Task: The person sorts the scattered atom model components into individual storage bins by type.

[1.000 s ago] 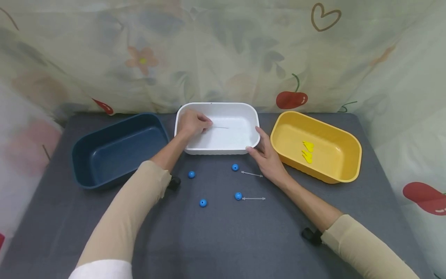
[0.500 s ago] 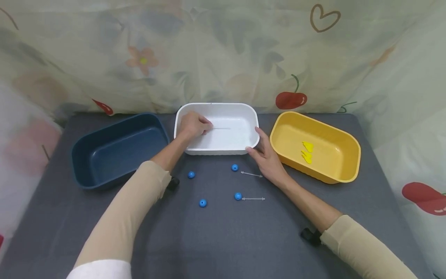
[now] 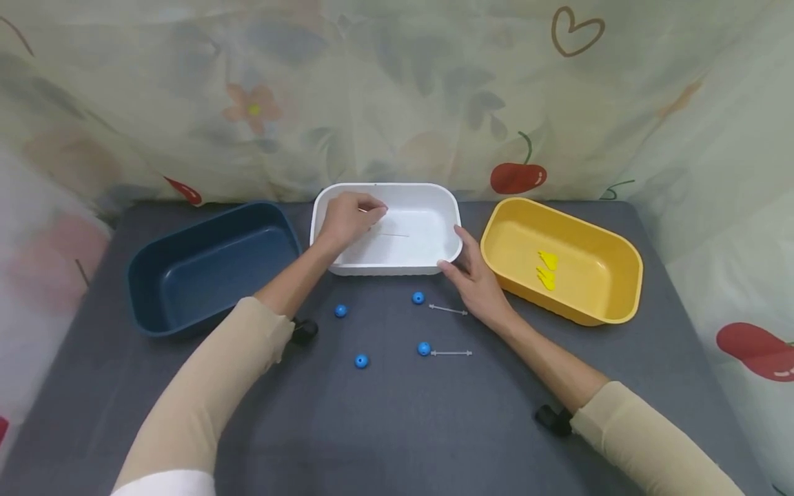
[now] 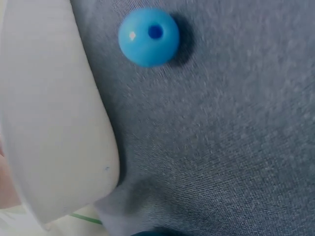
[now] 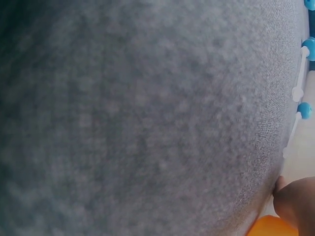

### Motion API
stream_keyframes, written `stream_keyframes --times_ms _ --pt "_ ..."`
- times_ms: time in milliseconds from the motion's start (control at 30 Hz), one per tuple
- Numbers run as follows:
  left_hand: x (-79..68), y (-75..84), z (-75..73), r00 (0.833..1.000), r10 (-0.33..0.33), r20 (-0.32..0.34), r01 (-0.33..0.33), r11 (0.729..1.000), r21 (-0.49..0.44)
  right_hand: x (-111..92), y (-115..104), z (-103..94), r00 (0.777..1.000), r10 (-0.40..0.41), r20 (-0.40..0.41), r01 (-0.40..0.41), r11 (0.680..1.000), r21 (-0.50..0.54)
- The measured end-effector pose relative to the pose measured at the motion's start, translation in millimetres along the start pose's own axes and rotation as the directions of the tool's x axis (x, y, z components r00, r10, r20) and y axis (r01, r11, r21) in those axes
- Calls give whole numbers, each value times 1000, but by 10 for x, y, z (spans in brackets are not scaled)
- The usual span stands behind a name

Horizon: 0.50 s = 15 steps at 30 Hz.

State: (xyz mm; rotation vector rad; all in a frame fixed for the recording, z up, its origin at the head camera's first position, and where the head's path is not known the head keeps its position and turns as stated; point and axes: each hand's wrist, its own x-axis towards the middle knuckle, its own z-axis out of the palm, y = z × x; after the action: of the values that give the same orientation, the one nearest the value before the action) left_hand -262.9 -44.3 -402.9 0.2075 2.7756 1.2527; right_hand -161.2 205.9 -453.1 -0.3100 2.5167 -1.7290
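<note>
In the head view my left hand (image 3: 350, 219) is inside the white tub (image 3: 372, 270), thumb and fingertips pinched together. A pale sliver shows between the fingers, seemingly a thin white rod mostly hidden by the hand. Another thin pale line, like a rod (image 3: 397, 235), lies on the tub floor below the fingertips. My right hand (image 3: 476, 281) grips the tub's front right corner, thumb in front and fingers on the right side. In front of the tub lie several blue beads (image 3: 362, 361) and two pale rods with knobbed ends (image 3: 451, 353). The left wrist view shows one holed bead (image 4: 148, 37) close up.
A dark blue tub (image 3: 207, 272) stands at the left. At the right, a yellow tub (image 3: 595, 275) holds small bright yellow pieces (image 3: 547, 269). A patterned cloth (image 3: 397, 103) hangs behind the grey-covered table (image 3: 384, 427).
My left hand has risen and shifted slightly to the right inside the white tub. The line on the tub floor now shows apart from the fingertips. My right hand stays in place.
</note>
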Motion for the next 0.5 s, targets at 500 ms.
stream_keyframes --times_ms 500 --pt "-502 147 -86 988 156 -6 -153 965 -212 -6 -25 8 1000 27 -14 -27 1000 -16"
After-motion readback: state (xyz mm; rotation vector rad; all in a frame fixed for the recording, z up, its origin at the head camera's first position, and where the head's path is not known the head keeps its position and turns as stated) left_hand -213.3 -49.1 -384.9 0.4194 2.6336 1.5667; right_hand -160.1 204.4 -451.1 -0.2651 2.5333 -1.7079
